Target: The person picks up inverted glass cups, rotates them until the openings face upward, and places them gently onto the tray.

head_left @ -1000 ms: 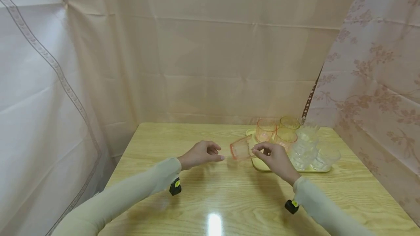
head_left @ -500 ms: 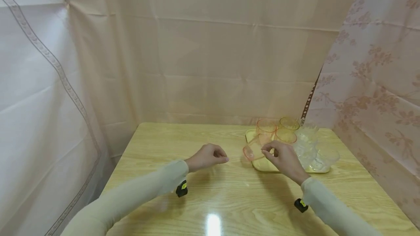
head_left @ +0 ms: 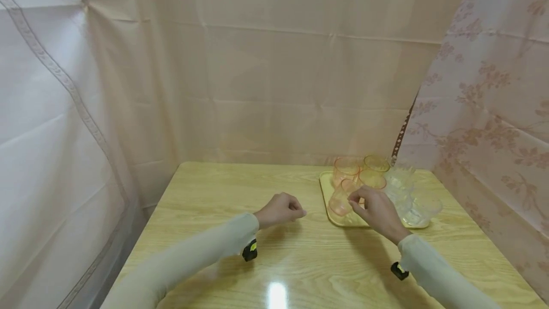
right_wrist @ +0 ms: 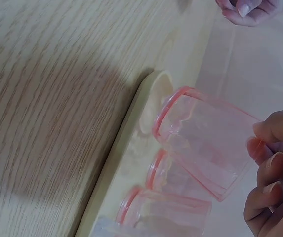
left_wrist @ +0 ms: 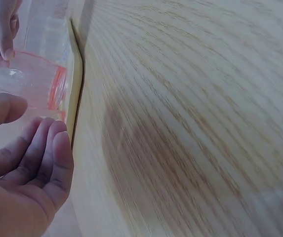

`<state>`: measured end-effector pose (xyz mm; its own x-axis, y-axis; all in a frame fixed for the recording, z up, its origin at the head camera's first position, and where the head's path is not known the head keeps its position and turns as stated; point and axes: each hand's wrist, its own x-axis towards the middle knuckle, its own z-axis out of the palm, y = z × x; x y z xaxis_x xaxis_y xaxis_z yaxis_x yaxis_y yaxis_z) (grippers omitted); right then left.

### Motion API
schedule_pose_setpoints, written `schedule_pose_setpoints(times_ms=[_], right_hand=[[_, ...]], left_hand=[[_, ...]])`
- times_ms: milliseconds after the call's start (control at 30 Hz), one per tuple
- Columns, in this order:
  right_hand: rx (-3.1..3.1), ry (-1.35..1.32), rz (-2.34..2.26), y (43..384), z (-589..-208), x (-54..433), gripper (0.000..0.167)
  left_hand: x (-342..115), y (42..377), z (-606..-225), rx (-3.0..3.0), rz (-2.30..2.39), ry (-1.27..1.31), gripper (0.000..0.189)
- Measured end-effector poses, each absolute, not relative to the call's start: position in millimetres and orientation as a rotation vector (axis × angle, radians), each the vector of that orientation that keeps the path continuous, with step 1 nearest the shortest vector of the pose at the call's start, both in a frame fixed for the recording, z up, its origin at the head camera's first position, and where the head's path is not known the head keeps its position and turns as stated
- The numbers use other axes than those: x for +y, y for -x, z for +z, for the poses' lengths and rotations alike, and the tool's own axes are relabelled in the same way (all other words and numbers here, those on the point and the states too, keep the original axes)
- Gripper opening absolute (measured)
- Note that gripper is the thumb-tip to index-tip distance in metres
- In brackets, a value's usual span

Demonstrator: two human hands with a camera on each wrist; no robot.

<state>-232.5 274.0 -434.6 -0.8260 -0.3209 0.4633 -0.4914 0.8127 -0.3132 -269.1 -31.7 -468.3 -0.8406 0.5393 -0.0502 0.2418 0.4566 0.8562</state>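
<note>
My right hand (head_left: pixel 377 211) pinches the rim of a see-through pink cup (head_left: pixel 340 202) between thumb and fingers. The cup tilts a little, with its thick base close over the left front part of a pale yellow tray (head_left: pixel 324 194). In the right wrist view, the base of this pink cup (right_wrist: pixel 205 138) is nearest the tray's corner, and the rim is at my fingertips. Left of the tray, my left hand (head_left: pixel 280 211) hovers over the table with loosely curled fingers and holds nothing. The left wrist view shows its palm and bent fingers (left_wrist: pixel 50 158).
Two more pink cups (head_left: pixel 346 168) stand on the tray behind the held one, with a yellow cup (head_left: pixel 376 162) at the back. Several clear cups (head_left: pixel 422 211) crowd its right side. The wooden table (head_left: pixel 231 185) ends against a hanging curtain (head_left: pixel 274 85).
My right hand has carried the pink cup right over the tray and turned it from nearly sideways to more upright. My left hand has moved slightly right and closer in, its fingers more curled.
</note>
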Motion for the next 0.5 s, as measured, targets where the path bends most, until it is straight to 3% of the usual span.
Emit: schedule_pose_setpoints(times_ms=[500], right_hand=[[-2.574, -0.645, 0.513, 233, -441, 282, 0.009]], left_hand=[[2, 282, -477, 2.447, 1.287, -0.655, 0.020]])
